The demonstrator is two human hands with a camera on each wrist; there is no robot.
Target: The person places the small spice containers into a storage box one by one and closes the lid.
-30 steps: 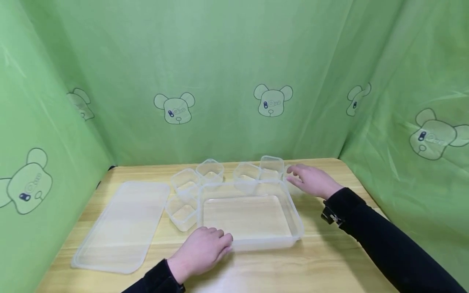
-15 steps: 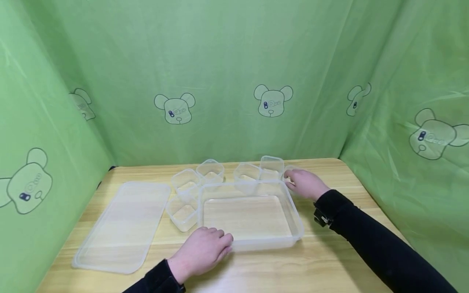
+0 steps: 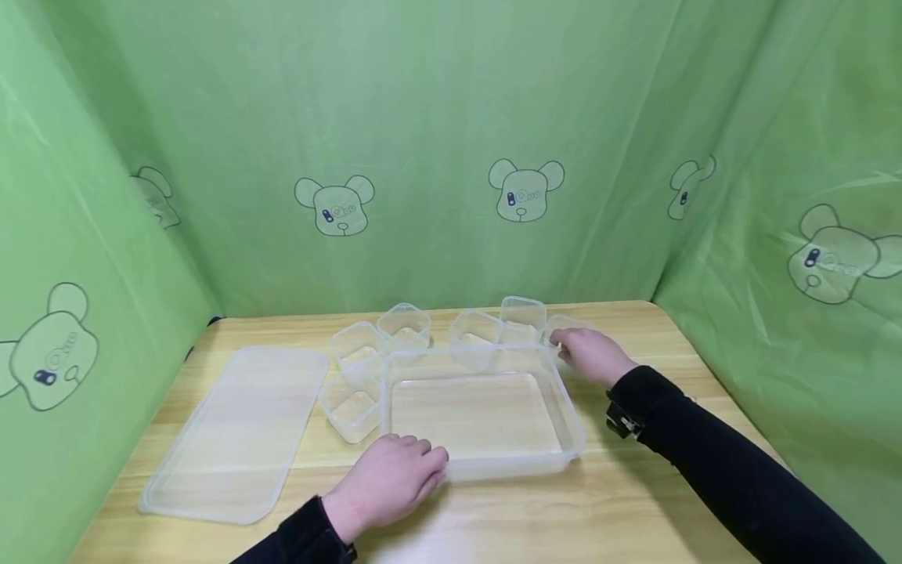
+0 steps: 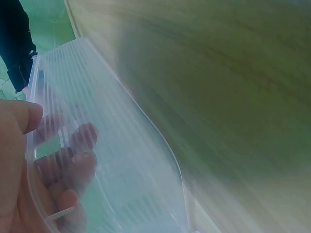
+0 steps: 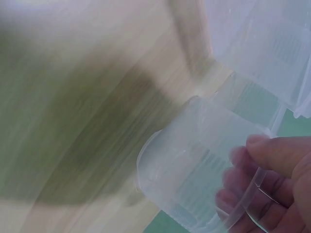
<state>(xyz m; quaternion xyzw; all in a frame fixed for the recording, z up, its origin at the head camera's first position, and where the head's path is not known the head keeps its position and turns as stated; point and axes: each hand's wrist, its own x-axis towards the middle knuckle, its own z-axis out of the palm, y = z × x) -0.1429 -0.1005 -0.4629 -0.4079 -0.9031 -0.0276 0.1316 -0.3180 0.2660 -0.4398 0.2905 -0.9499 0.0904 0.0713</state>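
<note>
Far out to the left of the left fingers, a flat clear lid (image 3: 236, 435) lies on the wooden counter (image 3: 521, 525); then, just beyond those fingers, comes a bunch of three, a near cup (image 3: 352, 411), a middle cup (image 3: 358, 348) and a far cup (image 3: 405, 327), all small and clear; here's the left hand (image 3: 387, 478), in a narrow pinch, thumb on one side and fingers showing through the plastic from the other, on the near wall of the big clear container (image 3: 479, 415); that container spreads rightward from the left fingers, mouth upward; past it, left of the right fingers, stand a fourth cup (image 3: 475, 329) and a fifth cup (image 3: 524, 317); and there's the right hand (image 3: 595, 356), thumb and fingers pinching the wall of a sixth cup (image 5: 184, 160), beside the fifth; whether its base touches the counter, one cannot tell; right of those fingers, a green cloth (image 3: 810, 360) rises.
</note>
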